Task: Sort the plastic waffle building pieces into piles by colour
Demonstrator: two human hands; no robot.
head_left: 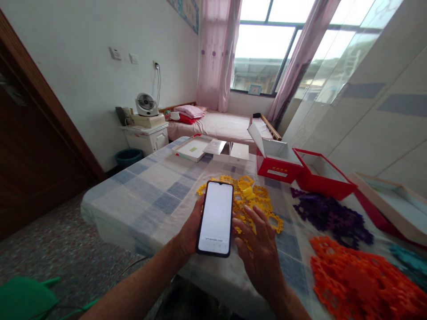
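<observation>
A smartphone (216, 215) in a dark case with a reddish edge rests in my left hand (191, 229), tilted up with its screen toward me. The screen is mostly white, with small text near its bottom. My left fingers wrap behind the phone and are partly hidden. Just right of it hovers my right hand (258, 246), its fingers spread and holding nothing. Behind the phone and under my right fingers lie several yellow toothed plastic pieces (263, 203) on the checked tablecloth (143, 191).
Purple pieces (330, 215) and orange pieces (356, 280) are heaped at right, with teal ones (408, 262) beside them. Red boxes (278, 169) stand at the back right. White trays (191, 149) lie at the far edge. A bed (227, 124) and a fan (147, 104) are beyond.
</observation>
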